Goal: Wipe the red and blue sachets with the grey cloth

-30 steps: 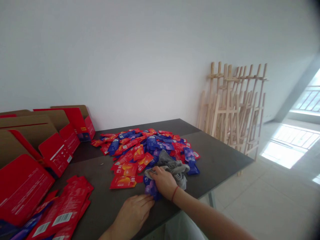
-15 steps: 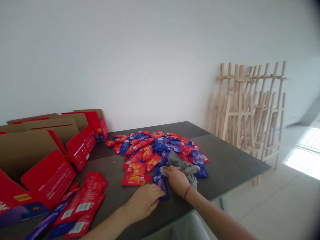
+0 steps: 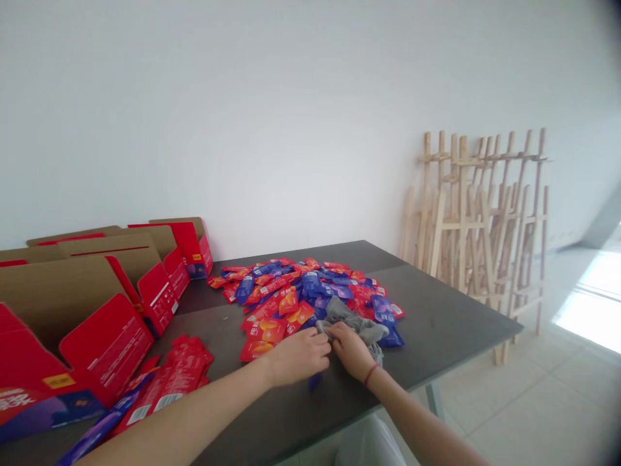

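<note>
Beside piled packets (image 3: 310,285), right hand (image 3: 352,351) grips grey cloth (image 3: 369,331), unclear what left hand (image 3: 299,357) holds.

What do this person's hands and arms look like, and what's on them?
Both the left hand and right hand are ungloved. A thin red bracelet circles the right wrist; nothing shows on the left wrist. No sleeves are visible.

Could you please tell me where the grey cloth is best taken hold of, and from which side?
Probably by the bunched middle of the grey cloth, from above: its crumpled folds rise enough to pinch, and the right hand covers its near left part.
</note>
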Demonstrator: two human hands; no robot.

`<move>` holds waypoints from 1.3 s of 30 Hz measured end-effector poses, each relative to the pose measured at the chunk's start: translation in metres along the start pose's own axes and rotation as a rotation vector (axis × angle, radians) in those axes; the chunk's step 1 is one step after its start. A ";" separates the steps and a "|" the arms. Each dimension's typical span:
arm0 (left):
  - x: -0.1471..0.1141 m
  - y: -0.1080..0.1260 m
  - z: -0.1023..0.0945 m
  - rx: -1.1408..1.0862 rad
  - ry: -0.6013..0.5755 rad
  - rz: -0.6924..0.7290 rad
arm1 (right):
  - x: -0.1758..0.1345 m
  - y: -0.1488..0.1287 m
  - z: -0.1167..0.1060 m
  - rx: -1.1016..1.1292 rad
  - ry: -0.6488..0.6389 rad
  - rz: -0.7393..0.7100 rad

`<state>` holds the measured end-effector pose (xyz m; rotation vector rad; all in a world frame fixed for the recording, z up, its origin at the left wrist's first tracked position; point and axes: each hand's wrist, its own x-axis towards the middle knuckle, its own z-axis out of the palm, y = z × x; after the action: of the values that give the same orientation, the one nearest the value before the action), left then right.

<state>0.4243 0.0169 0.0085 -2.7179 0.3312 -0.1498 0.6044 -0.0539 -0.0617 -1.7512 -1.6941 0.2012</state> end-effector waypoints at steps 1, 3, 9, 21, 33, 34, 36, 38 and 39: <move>-0.006 0.002 0.000 0.002 0.020 -0.016 | -0.002 -0.002 -0.002 0.005 -0.002 -0.014; -0.020 0.011 0.007 -0.011 0.068 -0.085 | -0.009 -0.007 -0.007 0.014 -0.011 -0.048; -0.044 0.051 0.042 -0.090 0.108 -0.224 | -0.035 -0.029 -0.003 -0.213 -0.256 -0.321; -0.057 0.053 0.048 -0.341 0.063 -0.430 | -0.031 -0.029 -0.008 -0.343 -0.316 -0.295; -0.031 0.060 0.048 -0.752 0.126 -0.911 | -0.008 -0.032 -0.003 -0.303 -0.305 -0.175; -0.030 0.062 0.051 -0.756 0.133 -0.907 | -0.001 -0.030 0.000 -0.310 -0.291 -0.162; -0.032 0.062 0.056 -0.767 0.153 -0.906 | 0.008 -0.025 0.002 -0.318 -0.267 -0.144; -0.034 0.061 0.059 -0.784 0.175 -0.904 | 0.008 -0.024 0.002 -0.316 -0.270 -0.160; -0.035 0.060 0.060 -0.791 0.185 -0.904 | 0.004 -0.023 0.000 -0.312 -0.284 -0.181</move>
<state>0.3870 -0.0055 -0.0727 -3.4004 -1.0315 -0.6250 0.5857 -0.0521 -0.0471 -1.8434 -2.1756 0.1118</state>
